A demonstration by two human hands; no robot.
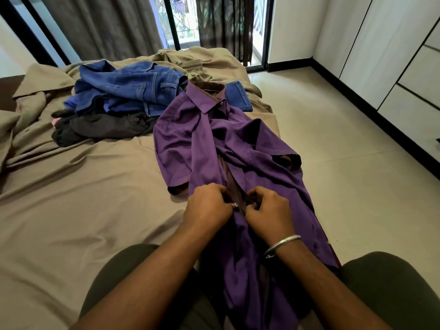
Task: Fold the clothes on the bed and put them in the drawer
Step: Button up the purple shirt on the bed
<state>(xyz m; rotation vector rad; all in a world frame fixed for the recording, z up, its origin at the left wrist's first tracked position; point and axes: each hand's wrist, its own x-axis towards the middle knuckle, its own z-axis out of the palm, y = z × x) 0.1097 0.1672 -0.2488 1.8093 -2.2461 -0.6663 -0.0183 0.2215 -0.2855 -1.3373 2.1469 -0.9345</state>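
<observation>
A purple short-sleeved shirt (214, 144) lies lengthwise along the right side of the bed (83, 186), collar at the far end, its hem draped over my lap. My left hand (208, 206) pinches the left front edge of the shirt, with a small white button showing at its fingertips. My right hand (269, 209), a metal bangle on its wrist, pinches the opposite front edge. The two hands nearly meet over the open placket. Blue jeans (133, 91) and a black garment (100, 129) lie in a heap at the far left of the bed.
The bed has a wrinkled tan sheet. Tiled floor (333, 139) runs along the bed's right side. White cupboard and drawer fronts (404, 75) line the right wall. Dark curtains (107, 25) and a glass door (183, 20) stand behind the bed.
</observation>
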